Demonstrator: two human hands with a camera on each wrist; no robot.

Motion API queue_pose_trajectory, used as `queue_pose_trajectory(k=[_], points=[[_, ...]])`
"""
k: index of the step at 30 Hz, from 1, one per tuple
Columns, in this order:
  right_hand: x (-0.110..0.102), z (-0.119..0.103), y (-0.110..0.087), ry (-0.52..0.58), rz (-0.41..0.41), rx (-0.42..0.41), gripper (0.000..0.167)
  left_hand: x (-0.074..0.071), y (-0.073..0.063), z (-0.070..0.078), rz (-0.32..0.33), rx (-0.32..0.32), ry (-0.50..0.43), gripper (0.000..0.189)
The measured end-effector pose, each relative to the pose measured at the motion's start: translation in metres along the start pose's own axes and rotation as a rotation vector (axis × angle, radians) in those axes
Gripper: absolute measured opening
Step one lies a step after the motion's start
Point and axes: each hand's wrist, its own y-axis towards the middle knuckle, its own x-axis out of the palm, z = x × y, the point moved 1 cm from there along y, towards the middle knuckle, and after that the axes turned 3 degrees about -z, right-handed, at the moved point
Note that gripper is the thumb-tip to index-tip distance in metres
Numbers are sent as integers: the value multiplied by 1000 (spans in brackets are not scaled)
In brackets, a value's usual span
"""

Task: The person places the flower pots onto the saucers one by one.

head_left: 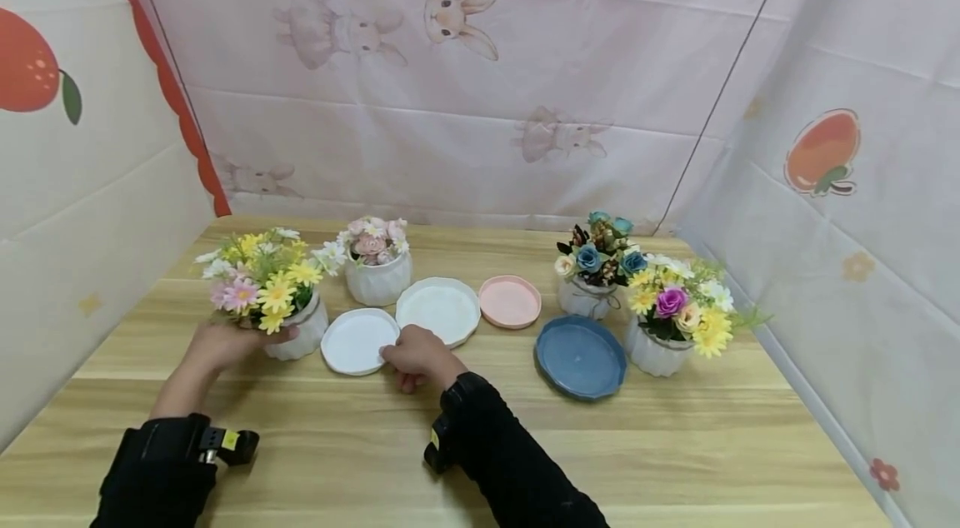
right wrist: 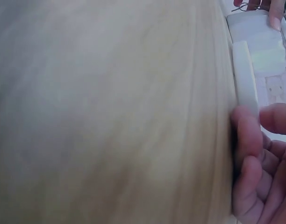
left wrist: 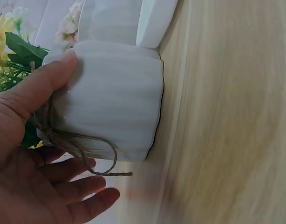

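Note:
At the left, my left hand (head_left: 228, 342) holds a white ribbed flowerpot (head_left: 303, 335) with yellow, white and pink flowers (head_left: 266, 282). In the left wrist view the thumb lies on the pot's side near the rim, and the other fingers are round the opposite side, by a twine bow (left wrist: 87, 140). The pot stands upright on the table. My right hand (head_left: 423, 355) pinches the near right rim of a small white saucer (head_left: 360, 342), thumb on top and fingers beneath. That saucer lies between the pot and a larger white saucer (head_left: 438, 311).
Behind stands a pot of pink flowers (head_left: 378, 278). A pink saucer (head_left: 510, 301) and a blue saucer (head_left: 581, 357) lie to the right, beside a pot with blue roses (head_left: 588, 295) and one with mixed flowers (head_left: 660, 349). Printed cloth walls (head_left: 465, 170) surround the wooden table (head_left: 360, 453).

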Motion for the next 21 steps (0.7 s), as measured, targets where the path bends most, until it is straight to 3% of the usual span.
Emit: queue_pose_trajectory(k=[6, 11, 13, 19, 21], points=[[1, 5, -1, 124, 5, 6, 32, 0, 3, -2, -35, -63, -128, 111], [1, 11, -1, 176, 6, 16, 31, 3, 7, -4, -32, 34, -201, 109], [2, 12, -2, 175, 0, 10, 31, 4, 8, -6, -38, 67, -196, 107], [4, 10, -1, 176, -1, 7, 32, -1, 11, -12, -48, 82, -140, 108], [4, 10, 0, 178, -2, 12, 32, -2, 10, -14, -38, 68, -98, 99]])
